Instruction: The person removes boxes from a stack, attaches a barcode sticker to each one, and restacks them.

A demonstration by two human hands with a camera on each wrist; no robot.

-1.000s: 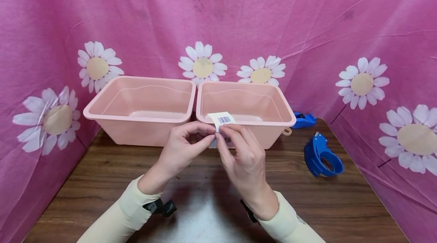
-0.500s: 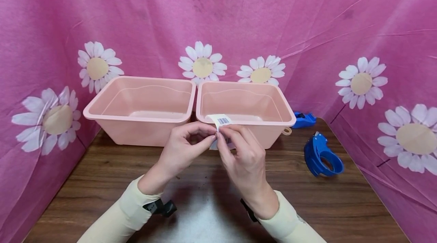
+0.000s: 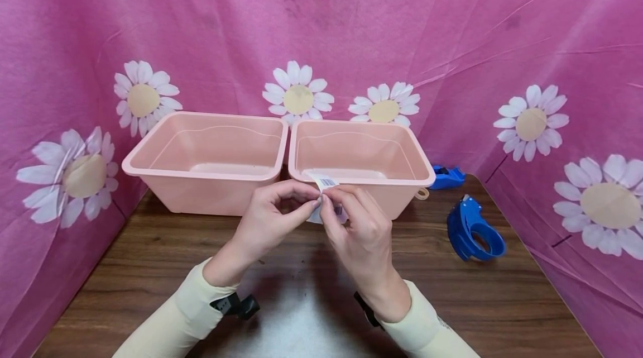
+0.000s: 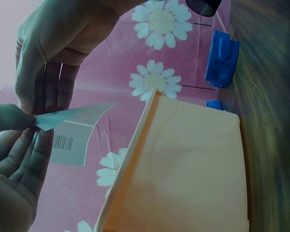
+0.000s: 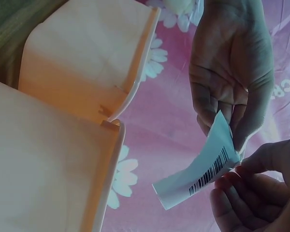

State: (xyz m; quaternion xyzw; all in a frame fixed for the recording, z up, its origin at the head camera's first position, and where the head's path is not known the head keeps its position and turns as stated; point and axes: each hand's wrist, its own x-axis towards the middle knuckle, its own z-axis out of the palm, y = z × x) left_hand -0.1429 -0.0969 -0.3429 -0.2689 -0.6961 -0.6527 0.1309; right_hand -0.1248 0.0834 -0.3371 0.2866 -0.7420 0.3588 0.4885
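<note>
A white barcode label (image 3: pixel 326 181) is pinched between thumb and finger of both hands, in front of the right pink bin (image 3: pixel 363 182). My left hand (image 3: pixel 269 214) grips one side of it, and my right hand (image 3: pixel 360 225) holds it right beside, fingertips nearly touching. In the left wrist view the label (image 4: pixel 71 142) is bent, with a pale line across it and a barcode showing. Through the right wrist view the label (image 5: pixel 198 169) curves out from the fingertips, its barcode facing the camera. The pinched edge is hidden by the fingers.
A second pink bin (image 3: pixel 211 176) stands left of the first on the wooden table (image 3: pixel 166 268). At right lie a blue tape dispenser (image 3: pixel 474 229), a smaller blue dispenser (image 3: pixel 447 177) and a tape roll (image 3: pixel 422 194). Pink flowered cloth (image 3: pixel 321 17) surrounds the table.
The label's upper part has tilted and sunk slightly, and more of its lower part shows below the fingers. Both hands stay almost in place, still pinching it.
</note>
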